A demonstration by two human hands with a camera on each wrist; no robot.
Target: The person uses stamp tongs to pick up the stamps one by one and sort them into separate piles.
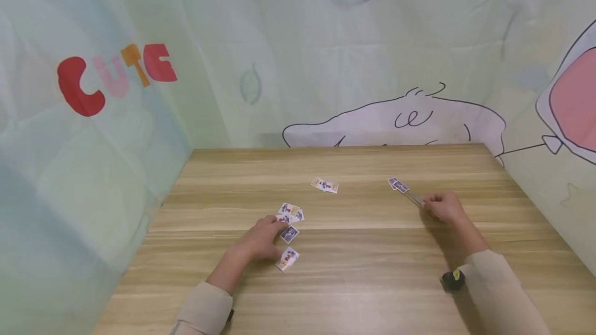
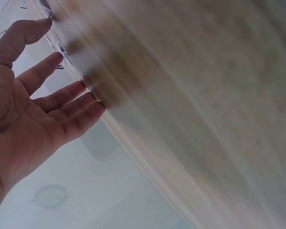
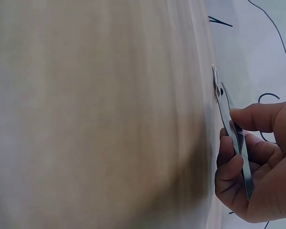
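So the right hand (image 1: 444, 207) has a pair of metal tweezers (image 3: 243, 143) pinched between thumb and fingers, and the tips are right at two overlapping dark-faced cards (image 1: 401, 186) toward the back right of the wood-grain tabletop (image 1: 363, 262). Can't tell if the tips are gripping a card or just touching it. The left hand (image 1: 261, 237) isn't gripping anything, fingers loosely spread and fingertips down by the cards on the left. Up by its fingers there's an overlapping picture-card cluster (image 1: 292, 211), then a single dark card (image 1: 289, 234) between fingers and thumb, and a light picture card (image 1: 287, 259) right by the thumb. Farther back, around the middle, two more picture cards (image 1: 324, 185) overlap.
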